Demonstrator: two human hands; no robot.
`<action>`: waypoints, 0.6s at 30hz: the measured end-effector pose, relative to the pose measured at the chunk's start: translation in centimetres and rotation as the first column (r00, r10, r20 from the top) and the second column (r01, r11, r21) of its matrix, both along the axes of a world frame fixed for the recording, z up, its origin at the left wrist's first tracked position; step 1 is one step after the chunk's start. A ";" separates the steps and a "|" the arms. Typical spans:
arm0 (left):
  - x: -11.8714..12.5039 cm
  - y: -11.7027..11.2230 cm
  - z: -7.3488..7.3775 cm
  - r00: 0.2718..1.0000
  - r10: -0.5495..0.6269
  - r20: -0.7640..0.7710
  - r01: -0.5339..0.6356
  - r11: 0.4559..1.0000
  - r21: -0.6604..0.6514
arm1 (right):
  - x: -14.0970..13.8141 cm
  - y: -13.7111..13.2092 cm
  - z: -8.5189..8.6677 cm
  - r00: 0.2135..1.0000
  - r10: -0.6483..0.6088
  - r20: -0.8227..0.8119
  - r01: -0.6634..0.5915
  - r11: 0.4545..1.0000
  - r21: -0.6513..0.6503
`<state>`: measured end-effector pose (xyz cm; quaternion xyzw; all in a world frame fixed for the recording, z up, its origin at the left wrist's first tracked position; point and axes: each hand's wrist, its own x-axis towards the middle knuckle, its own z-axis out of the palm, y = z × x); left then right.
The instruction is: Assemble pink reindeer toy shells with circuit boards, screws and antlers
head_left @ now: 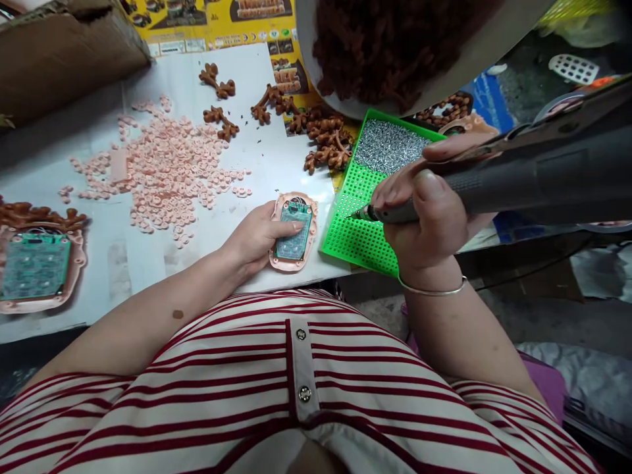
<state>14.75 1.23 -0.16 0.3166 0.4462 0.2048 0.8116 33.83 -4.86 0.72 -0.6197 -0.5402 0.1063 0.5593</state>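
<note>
My left hand (259, 238) lies on a small pink casing with a green circuit board (295, 230) at the table's near edge, fingers pressed flat on the board. My right hand (424, 210) is wrapped around a dark electric screwdriver (518, 178). Its tip (356, 214) points left over a green perforated screw tray (363, 227). A heap of small silver screws (388, 146) fills the tray's far end.
A spread of small pink buttons (165, 168) covers the table's middle. Brown antler-shaped parts (320, 135) lie behind the tray. A white bowl (395, 52) of brown parts stands at the back. Another pink casing with a board (37, 266) sits at left, and a cardboard box (64, 49) at top left.
</note>
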 end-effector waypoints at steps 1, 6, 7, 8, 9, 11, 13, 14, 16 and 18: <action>0.0 0.0 0.0 1.000 -0.002 0.000 0.002 1.000 -0.002 | -0.1 0.0 0.0 0.999 -0.003 0.033 0.003 1.000 0.004; 0.0 0.0 0.0 1.000 -0.004 -0.005 0.004 1.000 0.003 | -0.1 0.2 -0.8 0.996 0.080 0.045 -0.086 0.988 0.127; 0.0 0.0 0.0 1.000 -0.001 -0.009 0.001 1.000 0.004 | -0.1 0.2 -0.9 0.996 0.070 0.060 -0.076 0.991 0.113; 0.0 0.0 0.0 1.000 0.003 -0.013 -0.003 1.000 0.004 | -0.1 0.1 -0.9 0.995 0.059 0.080 -0.065 0.995 0.078; 0.0 -0.1 0.1 1.000 0.005 -0.017 -0.005 1.000 0.001 | -0.1 0.0 -0.8 0.995 0.044 0.095 -0.048 0.998 0.047; -0.2 -0.3 0.1 1.000 0.000 -0.021 -0.001 1.000 -0.015 | -0.3 -0.2 -0.3 0.997 0.025 0.076 -0.029 0.998 0.055; -0.5 -0.5 0.1 1.000 -0.023 -0.017 0.022 0.999 -0.039 | -0.8 -0.5 0.8 0.999 0.043 -0.017 -0.040 0.986 0.164; -0.7 -0.7 0.1 0.999 -0.040 -0.012 0.040 0.998 -0.050 | -1.2 -0.7 1.5 0.995 0.072 -0.068 -0.055 0.974 0.222; -1.0 -1.0 0.1 0.997 -0.072 0.005 0.072 0.996 -0.062 | -2.1 -0.9 2.6 0.981 0.134 -0.139 -0.092 0.957 0.275; -1.1 -1.2 0.0 0.996 -0.086 0.023 0.088 0.994 -0.063 | -2.9 -1.0 3.2 0.972 0.207 -0.112 -0.183 0.963 0.198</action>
